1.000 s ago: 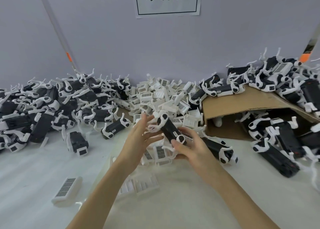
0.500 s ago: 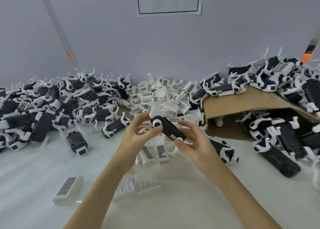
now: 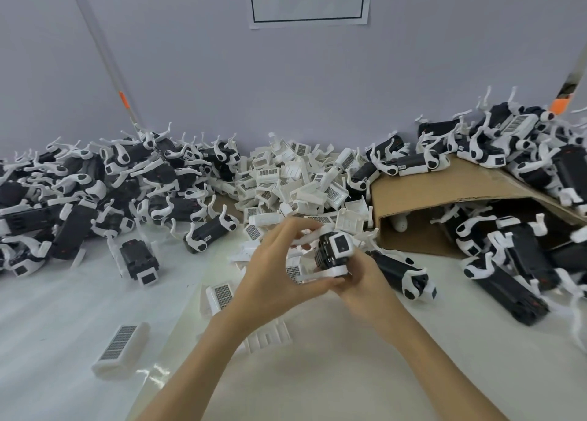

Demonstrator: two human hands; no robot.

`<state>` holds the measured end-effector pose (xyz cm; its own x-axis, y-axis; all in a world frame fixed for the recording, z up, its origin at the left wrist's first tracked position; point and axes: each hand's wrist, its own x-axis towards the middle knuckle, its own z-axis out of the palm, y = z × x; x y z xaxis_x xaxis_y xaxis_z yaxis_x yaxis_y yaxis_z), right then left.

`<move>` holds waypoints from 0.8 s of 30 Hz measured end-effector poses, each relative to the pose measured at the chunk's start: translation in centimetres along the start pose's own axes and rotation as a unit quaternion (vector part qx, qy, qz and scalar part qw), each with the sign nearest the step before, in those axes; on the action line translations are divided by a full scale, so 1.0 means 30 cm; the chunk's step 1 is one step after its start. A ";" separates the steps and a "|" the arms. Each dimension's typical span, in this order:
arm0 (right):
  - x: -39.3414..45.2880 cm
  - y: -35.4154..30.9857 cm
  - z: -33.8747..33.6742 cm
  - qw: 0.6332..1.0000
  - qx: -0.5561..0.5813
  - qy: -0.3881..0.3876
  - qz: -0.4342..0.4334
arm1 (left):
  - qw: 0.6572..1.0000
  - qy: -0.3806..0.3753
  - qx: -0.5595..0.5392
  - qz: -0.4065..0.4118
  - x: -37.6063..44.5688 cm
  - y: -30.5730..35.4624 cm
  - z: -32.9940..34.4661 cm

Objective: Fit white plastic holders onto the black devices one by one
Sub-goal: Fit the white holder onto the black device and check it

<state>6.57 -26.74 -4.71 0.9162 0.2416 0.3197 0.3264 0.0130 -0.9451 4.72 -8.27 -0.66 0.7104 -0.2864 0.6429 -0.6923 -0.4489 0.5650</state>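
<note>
Just left of the cardboard box [image 3: 444,195], both hands grip one black device [image 3: 330,252], and the fingers hide most of its white holder [image 3: 330,272]. The left hand [image 3: 276,271] pinches it; the right hand [image 3: 365,280] cups underneath. The box holds more devices, partly shadowed. A second ago the device lay lengthwise; now it's end-on.

Wall sign [image 3: 309,1] cropped at top
</note>
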 end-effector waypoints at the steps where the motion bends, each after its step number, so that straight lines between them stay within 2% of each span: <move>1: 0.002 0.003 -0.004 1.000 -0.007 0.002 -0.005 | 1.000 -0.001 0.008 -0.001 0.000 -0.001 -0.003; 3: 0.002 0.005 -0.001 1.000 -0.011 0.013 -0.014 | 1.000 0.004 0.023 0.006 0.001 -0.002 -0.008; 6: -0.011 0.001 0.001 0.989 -0.123 0.036 -0.069 | 1.000 0.016 0.000 -0.011 0.003 -0.001 -0.015; 10: -0.018 -0.021 0.002 0.967 -0.228 0.035 -0.107 | 0.983 -0.001 -0.129 -0.131 0.024 -0.008 -0.037; 12: -0.018 -0.032 0.008 0.959 -0.253 0.060 -0.113 | 0.970 0.008 -0.170 -0.175 0.030 -0.020 -0.060; 16: -0.025 -0.044 0.015 0.947 -0.267 0.118 -0.132 | 0.972 0.032 -0.144 -0.181 0.026 -0.045 -0.085; 21: -0.036 -0.049 0.026 0.961 -0.237 0.093 -0.104 | 0.957 0.043 -0.202 -0.203 0.029 -0.045 -0.074; 24: -0.035 -0.047 0.030 0.954 -0.247 0.128 -0.108 | 0.970 0.000 -0.165 -0.180 0.019 -0.051 -0.076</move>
<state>4.92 -26.13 -3.76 0.8215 0.0385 0.5689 0.5253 -0.4390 -0.7289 5.90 -5.81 0.01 0.9132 -0.1615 0.3741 -0.4032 -0.2242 0.8872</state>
